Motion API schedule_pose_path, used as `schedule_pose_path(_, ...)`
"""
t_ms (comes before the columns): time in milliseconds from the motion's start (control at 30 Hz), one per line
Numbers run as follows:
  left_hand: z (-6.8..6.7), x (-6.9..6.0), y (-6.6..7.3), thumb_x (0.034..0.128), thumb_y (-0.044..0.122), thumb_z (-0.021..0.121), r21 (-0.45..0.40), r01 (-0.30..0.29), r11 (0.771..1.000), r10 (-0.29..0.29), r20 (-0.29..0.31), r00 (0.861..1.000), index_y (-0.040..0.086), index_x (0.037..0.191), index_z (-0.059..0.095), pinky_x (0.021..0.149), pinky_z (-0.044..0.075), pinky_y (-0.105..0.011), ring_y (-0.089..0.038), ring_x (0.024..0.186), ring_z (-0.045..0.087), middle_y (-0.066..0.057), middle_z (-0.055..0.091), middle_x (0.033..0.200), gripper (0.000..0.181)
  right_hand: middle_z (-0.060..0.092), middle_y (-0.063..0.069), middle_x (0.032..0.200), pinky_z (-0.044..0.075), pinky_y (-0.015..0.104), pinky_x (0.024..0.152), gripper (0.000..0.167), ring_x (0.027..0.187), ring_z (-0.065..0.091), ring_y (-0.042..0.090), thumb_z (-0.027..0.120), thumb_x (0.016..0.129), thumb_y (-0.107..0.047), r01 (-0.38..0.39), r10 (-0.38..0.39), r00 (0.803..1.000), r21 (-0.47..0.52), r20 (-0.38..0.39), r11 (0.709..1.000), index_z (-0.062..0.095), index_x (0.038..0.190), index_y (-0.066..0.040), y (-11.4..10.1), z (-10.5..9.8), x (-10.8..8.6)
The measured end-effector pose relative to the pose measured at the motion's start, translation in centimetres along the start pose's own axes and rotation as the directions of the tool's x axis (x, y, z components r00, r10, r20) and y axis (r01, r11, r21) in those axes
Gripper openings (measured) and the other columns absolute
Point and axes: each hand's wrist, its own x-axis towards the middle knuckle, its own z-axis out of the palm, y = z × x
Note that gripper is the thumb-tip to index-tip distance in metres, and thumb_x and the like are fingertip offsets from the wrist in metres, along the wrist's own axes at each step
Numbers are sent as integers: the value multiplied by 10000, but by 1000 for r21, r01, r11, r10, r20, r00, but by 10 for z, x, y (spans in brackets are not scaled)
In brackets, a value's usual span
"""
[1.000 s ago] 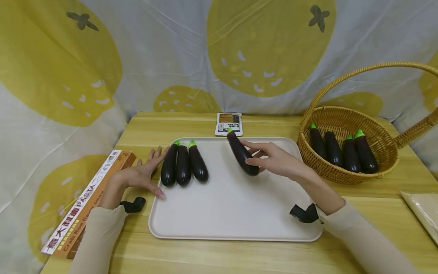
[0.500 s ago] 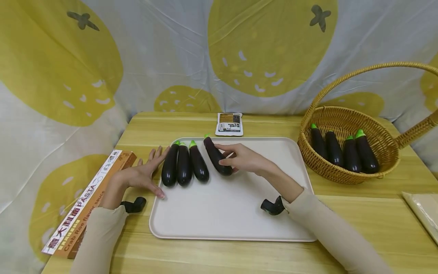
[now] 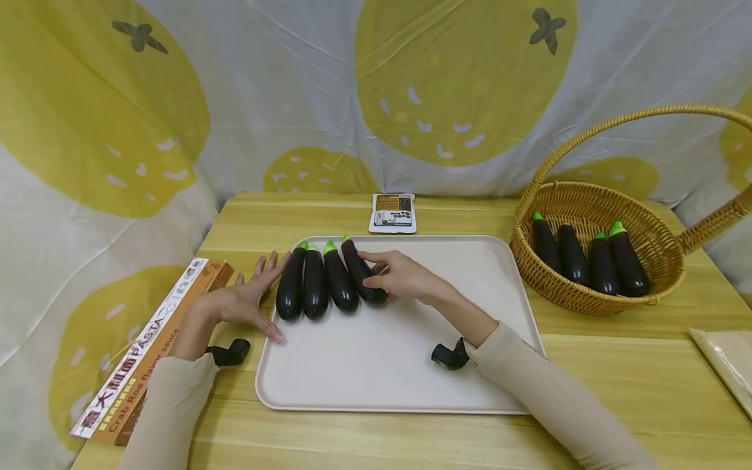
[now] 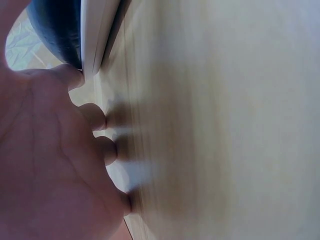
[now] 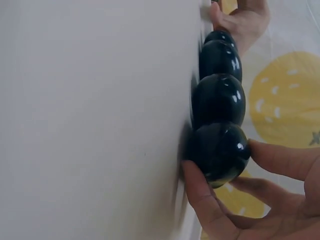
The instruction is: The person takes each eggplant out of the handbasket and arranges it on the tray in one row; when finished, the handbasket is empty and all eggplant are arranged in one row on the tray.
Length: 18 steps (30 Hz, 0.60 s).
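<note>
My right hand (image 3: 399,277) grips a dark purple eggplant (image 3: 360,271) with a green stem, thumb and fingers on its two sides, low at the tray. In the right wrist view this eggplant (image 5: 220,152) sits at the near end of a row. Three more eggplants (image 3: 315,284) lie side by side on the left part of the white tray (image 3: 382,372). At the tray's left edge my left hand (image 3: 247,300) is spread, holding nothing, its fingers beside the leftmost eggplant. The left wrist view shows that hand's palm (image 4: 50,150) and its fingertips down by the wooden table.
A wicker basket (image 3: 593,303) with several eggplants (image 3: 572,254) and a tall handle stands at the right. Left of the tray lies a long pasta box (image 3: 153,352). A small packet (image 3: 393,213) is behind the tray; a pale bag (image 3: 728,365) lies far right.
My right hand has carried its eggplant leftward across the tray and down beside the other three. The left hand has stayed in place.
</note>
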Motion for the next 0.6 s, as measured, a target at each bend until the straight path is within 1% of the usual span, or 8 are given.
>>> schedule_pose_path(167, 0, 0, 0, 624, 389, 993, 4, -1, 1000, 1, 0, 1000, 188, 1663, -124, 1076, -204, -840, -527, 1504, -324, -289, -308, 1652, 1538, 658, 197, 1280, 604, 295, 678, 641, 886, 665, 171, 645, 1014, -159, -8, 8, 1000, 11, 19, 1000, 399, 1605, -186, 1, 2, 0)
schedule_pose_path(300, -1, 0, 0, 624, 386, 993, 5, -3, 1000, 3, 1, 1000, 196, 1663, -127, 1079, -207, -835, -525, 1504, -327, -285, -310, 1652, 1539, 673, 185, 1234, 595, 291, 677, 644, 789, 655, 158, 634, 1019, -168, -10, 10, 1000, -2, 27, 1000, 384, 1612, -183, 2, 2, -1)
schedule_pose_path(433, 0, 0, -1, 627, 391, 990, 4, -1, 1000, 1, 6, 1000, 201, 1662, -133, 1081, -211, -831, -521, 1502, -333, -281, -316, 1651, 1539, 698, 154, 1153, 580, 293, 667, 641, 699, 673, 175, 632, 1022, -186, -13, 14, 1000, -38, 23, 999, 382, 1613, -188, 1, 3, -1)
schedule_pose_path(600, 0, 1, -2, 625, 398, 988, 1, 1, 1000, -1, 7, 1000, 198, 1661, -136, 1079, -213, -831, -519, 1499, -340, -278, -321, 1650, 1541, 699, 109, 1034, 563, 288, 673, 638, 666, 688, 198, 623, 1033, -225, -18, 21, 999, -95, 28, 995, 370, 1618, -194, -1, 3, -2)
